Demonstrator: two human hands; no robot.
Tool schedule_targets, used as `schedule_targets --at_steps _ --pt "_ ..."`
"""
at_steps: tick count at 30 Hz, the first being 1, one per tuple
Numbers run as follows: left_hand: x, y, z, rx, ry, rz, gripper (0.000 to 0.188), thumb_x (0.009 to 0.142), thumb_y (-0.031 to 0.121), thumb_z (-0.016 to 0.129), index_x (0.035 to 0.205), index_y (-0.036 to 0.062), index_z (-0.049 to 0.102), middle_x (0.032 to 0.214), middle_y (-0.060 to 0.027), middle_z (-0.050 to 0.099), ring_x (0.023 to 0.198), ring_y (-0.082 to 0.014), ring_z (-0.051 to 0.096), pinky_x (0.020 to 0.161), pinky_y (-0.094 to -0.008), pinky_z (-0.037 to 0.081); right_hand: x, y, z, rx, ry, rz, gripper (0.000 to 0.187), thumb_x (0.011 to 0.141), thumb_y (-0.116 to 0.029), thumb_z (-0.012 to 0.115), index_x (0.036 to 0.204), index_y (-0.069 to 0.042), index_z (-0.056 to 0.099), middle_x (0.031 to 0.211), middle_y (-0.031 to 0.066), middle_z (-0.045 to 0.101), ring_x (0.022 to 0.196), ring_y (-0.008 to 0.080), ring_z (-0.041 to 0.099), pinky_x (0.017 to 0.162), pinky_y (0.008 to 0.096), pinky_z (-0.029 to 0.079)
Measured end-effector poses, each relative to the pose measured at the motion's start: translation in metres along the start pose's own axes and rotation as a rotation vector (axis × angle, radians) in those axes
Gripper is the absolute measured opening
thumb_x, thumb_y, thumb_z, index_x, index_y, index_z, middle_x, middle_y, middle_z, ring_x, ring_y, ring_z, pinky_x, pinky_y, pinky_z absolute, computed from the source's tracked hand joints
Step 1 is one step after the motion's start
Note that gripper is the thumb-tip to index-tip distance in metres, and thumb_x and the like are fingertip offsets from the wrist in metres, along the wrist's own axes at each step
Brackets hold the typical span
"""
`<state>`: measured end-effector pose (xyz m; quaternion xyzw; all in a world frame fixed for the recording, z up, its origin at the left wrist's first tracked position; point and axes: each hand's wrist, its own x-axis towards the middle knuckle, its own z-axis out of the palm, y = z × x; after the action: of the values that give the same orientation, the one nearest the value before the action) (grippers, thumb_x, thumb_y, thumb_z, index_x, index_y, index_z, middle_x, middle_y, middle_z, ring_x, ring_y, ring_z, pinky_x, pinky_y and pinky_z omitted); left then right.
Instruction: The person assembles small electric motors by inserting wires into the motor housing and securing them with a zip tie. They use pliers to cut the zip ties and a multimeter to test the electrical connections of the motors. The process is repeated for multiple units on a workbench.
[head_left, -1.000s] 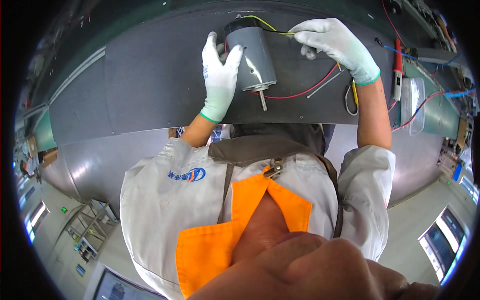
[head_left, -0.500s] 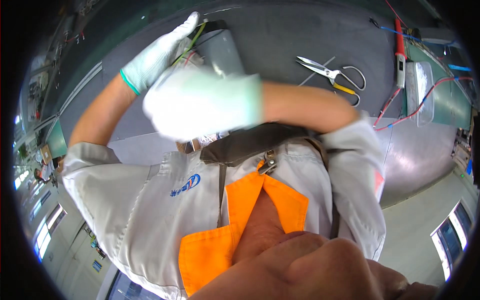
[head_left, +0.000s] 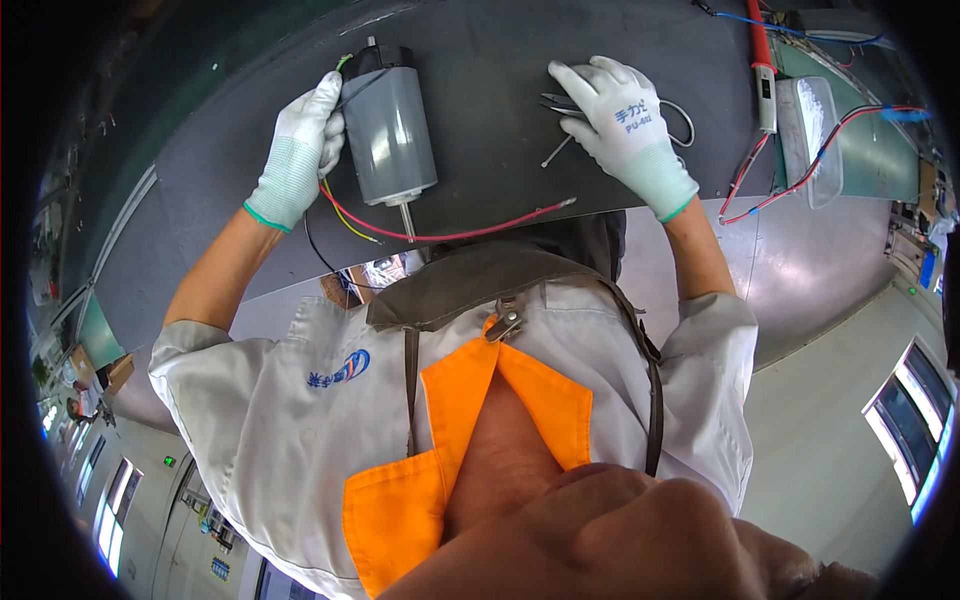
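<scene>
Found the gloved left hand [head_left: 308, 125] at nine o'clock of the grey motor [head_left: 390, 135], with twelve taken as away from the wearer. Noted fingers curled closed round wires at the motor's flank; judged this a way of keeping loose leads gathered, perhaps also of guarding a round body against rolling. Could not tell about contact with the casing. Saw a black wire [head_left: 311, 238] and a yellow-green wire [head_left: 345, 217] trailing toward seven, the former past the near edge of the tabletop [head_left: 490, 120]. Recorded the motor on its side on the tabletop, dark end cap [head_left: 385, 57] at twelve, shaft [head_left: 408, 220] at six, likely turned so for easy access to the leads. Traced a red wire [head_left: 470, 236] from below the left hand, past the shaft, to a tip at four.

Spotted a thin rod [head_left: 557, 152] beside the scissors [head_left: 568, 104]. Found the right hand [head_left: 625, 115] at three, well apart from the left, palm down over the scissors, with blades out at nine and a handle loop at three. Could not tell about a firm grip. Noted a red-handled tool [head_left: 766, 95] and clear container [head_left: 825, 190] farther toward three, probably kept aside for working room.
</scene>
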<state>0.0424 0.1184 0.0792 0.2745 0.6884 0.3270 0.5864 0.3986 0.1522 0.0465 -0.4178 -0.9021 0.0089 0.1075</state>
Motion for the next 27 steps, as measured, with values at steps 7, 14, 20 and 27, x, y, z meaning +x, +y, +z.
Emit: schedule_targets --at_steps 7,14,20,27 --pt "-0.003 0.000 0.036 -0.023 -0.221 0.021 0.033 0.106 0.041 0.057 0.095 0.0098 0.059 0.064 0.0094 0.039 0.047 -0.0008 0.029 0.041 -0.0213 0.023 -0.004 0.043 -0.017 0.030 0.188 0.094 0.043 0.080 -0.012 0.074 0.122 -0.012 0.068 0.102 0.0149 0.071 0.098 0.0347 0.067 0.087 0.0459 0.054" --pt "0.035 0.016 0.053 0.728 -0.346 0.401 0.035 0.105 0.039 0.055 0.102 0.0058 0.065 0.065 -0.0033 0.048 0.059 -0.0176 0.051 0.061 -0.0328 0.044 -0.015 0.017 -0.028 0.332 -0.041 -0.338 0.035 0.079 -0.013 0.069 0.115 -0.012 0.070 0.111 0.0098 0.071 0.107 0.0303 0.066 0.087 0.0423 0.054" --pt "0.041 0.043 0.054 1.402 -0.437 0.721 0.060 0.096 0.056 0.061 0.125 0.0036 0.065 0.092 -0.0189 0.070 0.095 -0.0348 0.069 0.075 -0.0414 0.054 -0.012 -0.022 -0.001 -0.070 -0.319 -0.526 0.021 0.078 -0.018 0.064 0.098 -0.012 0.068 0.099 0.0023 0.064 0.096 0.0210 0.063 0.078 0.0356 0.053" --pt "0.020 0.093 0.072 1.043 -0.633 -0.050 0.058 0.091 0.057 0.071 0.096 -0.0008 0.067 0.060 -0.0003 0.047 0.039 -0.0078 0.048 0.034 -0.0261 0.035 -0.017 -0.009 0.000 0.611 0.017 -0.333 0.011 0.090 -0.010 0.068 0.101 -0.007 0.071 0.103 0.0059 0.071 0.089 0.0235 0.071 0.071 0.0340 0.058"
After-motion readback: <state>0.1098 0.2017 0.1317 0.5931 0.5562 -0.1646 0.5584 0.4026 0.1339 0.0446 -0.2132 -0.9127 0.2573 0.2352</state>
